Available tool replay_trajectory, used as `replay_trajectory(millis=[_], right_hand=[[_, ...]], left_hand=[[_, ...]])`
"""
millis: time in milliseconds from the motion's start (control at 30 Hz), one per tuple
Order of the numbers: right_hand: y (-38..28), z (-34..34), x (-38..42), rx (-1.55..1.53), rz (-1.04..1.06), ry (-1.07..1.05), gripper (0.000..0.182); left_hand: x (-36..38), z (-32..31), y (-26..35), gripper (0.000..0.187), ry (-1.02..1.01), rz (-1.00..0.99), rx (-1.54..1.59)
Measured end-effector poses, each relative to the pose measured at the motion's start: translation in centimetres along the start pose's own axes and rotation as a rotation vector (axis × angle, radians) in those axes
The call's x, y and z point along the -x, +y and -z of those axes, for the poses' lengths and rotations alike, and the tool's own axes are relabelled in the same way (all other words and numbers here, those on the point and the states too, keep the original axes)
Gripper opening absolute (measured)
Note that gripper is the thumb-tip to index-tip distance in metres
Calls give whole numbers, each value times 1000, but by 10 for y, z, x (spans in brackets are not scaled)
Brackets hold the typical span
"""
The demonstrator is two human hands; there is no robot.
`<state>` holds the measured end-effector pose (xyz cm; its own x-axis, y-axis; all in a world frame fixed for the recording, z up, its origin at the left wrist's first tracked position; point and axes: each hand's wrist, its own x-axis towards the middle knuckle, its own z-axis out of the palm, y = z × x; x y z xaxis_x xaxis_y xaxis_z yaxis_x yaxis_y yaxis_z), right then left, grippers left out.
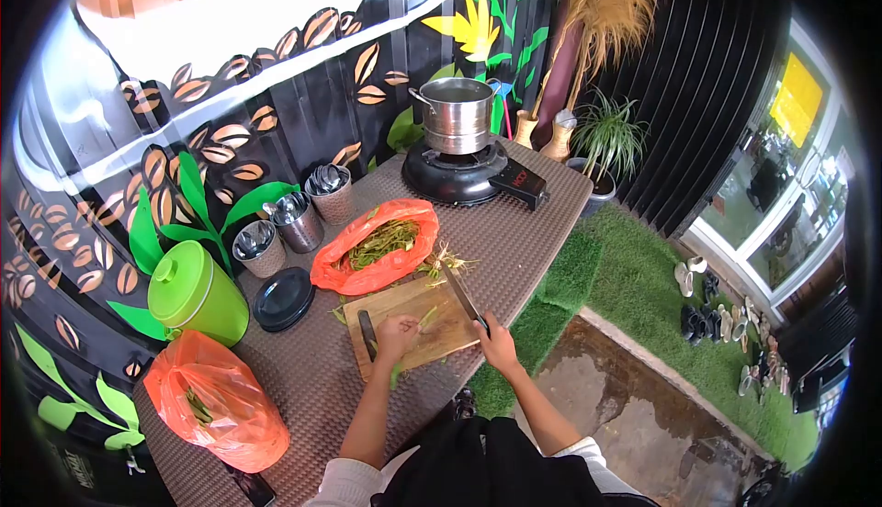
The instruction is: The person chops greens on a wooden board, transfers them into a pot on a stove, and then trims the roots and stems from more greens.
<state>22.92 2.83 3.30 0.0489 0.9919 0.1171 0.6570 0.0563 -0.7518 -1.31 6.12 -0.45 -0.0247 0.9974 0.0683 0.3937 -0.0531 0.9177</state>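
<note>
My right hand [499, 346] is closed round the black handle of a kitchen knife [462, 294], its blade angled up and left over the right side of a wooden cutting board [432, 314]. Over the board's lower left part is my left hand [398, 334], fingers curled in; what they hold, if anything, I cannot make out. Small green bits lie near that hand, and one green piece shows by the wrist. Just behind the board, an orange plastic bag [372, 266] lies open with green stalks [384, 242] inside. Pale, root-like trimmings [447, 263] lie at its right.
A steel pot [457, 114] stands on a black gas stove [455, 174] at the back. Cutlery cups [297, 222], dark plates [283, 298] and a green lidded container [197, 291] line the left. A second orange bag [216, 406] stands at front left.
</note>
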Motion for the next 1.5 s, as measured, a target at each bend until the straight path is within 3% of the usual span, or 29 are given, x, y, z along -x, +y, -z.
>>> replay_trajectory(millis=[67, 133, 267, 333, 433, 567, 767, 933, 1067, 1167, 1233, 1333, 1500], right_hand=[[-1, -2, 7, -74, 25, 34, 29], [-7, -3, 14, -181, 117, 137, 28], [-6, -12, 21, -393, 50, 106, 28], [-20, -5, 26, -685, -80, -31, 25], [-52, 6, 41, -826, -88, -75, 24], [-63, -3, 53, -689, 19, -91, 24], [-56, -10, 57, -607, -13, -72, 21], [-38, -4, 50, -296, 69, -16, 25], [-41, 4, 42, -95, 206, -36, 28], [-52, 12, 36, -52, 223, -80, 29], [-53, 11, 31, -81, 231, -66, 29], [-55, 11, 24, -114, 243, -61, 31], [-52, 10, 10, -83, 244, -75, 32]], left_hand=[[1, -1, 5, 18, 8, 2, 119], [1, 0, 18, 21, -37, 298, 536], [9, -1, 36, 27, -58, 354, 805], [10, -4, 36, 27, -90, 358, 999], [12, -7, 39, 26, -113, 378, 1037], [12, -13, 36, 26, -190, 369, 1099], [14, -21, 21, 29, -231, 396, 1178], [6, -21, 5, 28, -399, 340, 1189], [-4, -26, -13, 29, -398, 375, 1089], [-6, -24, -12, 33, -510, 303, 1031], [6, -13, 34, 19, -414, 435, 1103], [-9, -18, 5, 20, -528, 402, 1202], [-13, -20, 17, 16, -490, 424, 1213]])
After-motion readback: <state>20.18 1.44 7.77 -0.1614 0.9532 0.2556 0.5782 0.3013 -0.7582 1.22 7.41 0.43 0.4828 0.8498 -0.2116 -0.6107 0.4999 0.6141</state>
